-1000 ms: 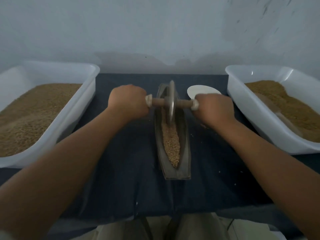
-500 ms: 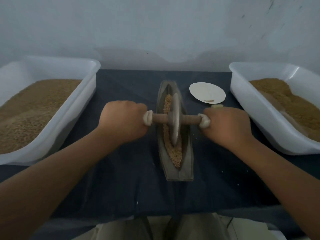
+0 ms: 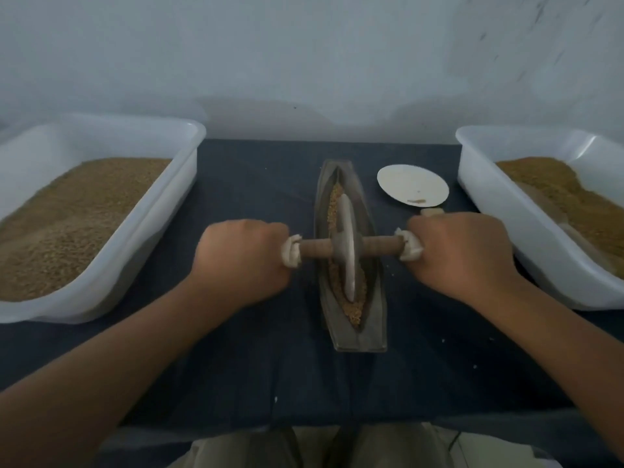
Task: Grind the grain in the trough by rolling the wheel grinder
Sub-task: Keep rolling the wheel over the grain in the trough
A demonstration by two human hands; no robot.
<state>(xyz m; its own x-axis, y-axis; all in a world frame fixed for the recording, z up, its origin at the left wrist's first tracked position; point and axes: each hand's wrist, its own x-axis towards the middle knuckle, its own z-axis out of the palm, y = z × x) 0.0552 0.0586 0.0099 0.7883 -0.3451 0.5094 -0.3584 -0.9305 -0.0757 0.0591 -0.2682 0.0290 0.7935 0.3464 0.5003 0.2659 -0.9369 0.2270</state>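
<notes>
I count two white tubs, one at frame left (image 3: pixel 101 211) and one at frame right (image 3: pixel 526 211), both holding grain. At centre I see one trough (image 3: pixel 371 319), one wheel grinder (image 3: pixel 347 248), one white plate (image 3: pixel 412 184), and two hands: left hand (image 3: pixel 241 263), right hand (image 3: pixel 464 255).

A dark blue cloth-covered table (image 3: pixel 236 359) carries two white tubs (image 3: pixel 101 298) (image 3: pixel 499 211) at frame left and right, a trough (image 3: pixel 371 298) centre, and a white dish (image 3: pixel 412 189) upper right.

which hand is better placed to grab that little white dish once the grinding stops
Right. The white dish lies on the cloth just beyond the right hand, on that side of the trough. The left hand would have to cross over the wheel grinder.
</notes>
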